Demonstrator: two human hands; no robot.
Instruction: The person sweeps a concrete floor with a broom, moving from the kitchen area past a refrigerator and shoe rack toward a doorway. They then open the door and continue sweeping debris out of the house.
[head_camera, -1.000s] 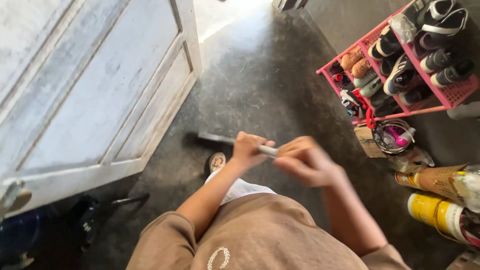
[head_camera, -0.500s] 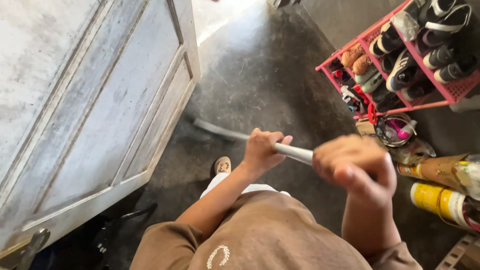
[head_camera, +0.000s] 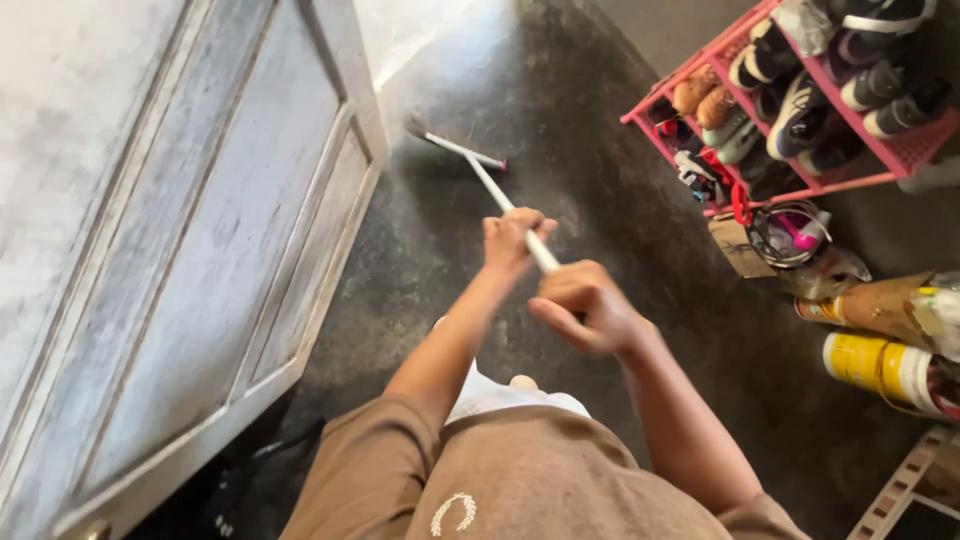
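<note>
Door (head_camera: 190, 270), pale and weathered, stood at far left w/ its bottom edge close to the dark floor (head_camera: 560, 130). Just right of its edge the broom head (head_camera: 420, 128) rested on the floor, near the door's corner; a push any further left would likely have knocked it against the wood and jarred the grip. The white handle (head_camera: 490, 185) ran back from the head to the person. The left hand (head_camera: 512, 238) was wrapped round the handle, fingers closed on it; the right hand (head_camera: 585, 310), blurred, was closed over the near end just behind. That blur suggested speed, so a slip of the upper grip looked possible. To the right, the pink shoe rack (head_camera: 860, 170) stood well apart from the broom, w/ loose items on the floor below it and a yellow can (head_camera: 880, 368) lying on its side; a wide stroke that way could have caught the clutter, rolled the can, or pushed dirt under the rack.
</note>
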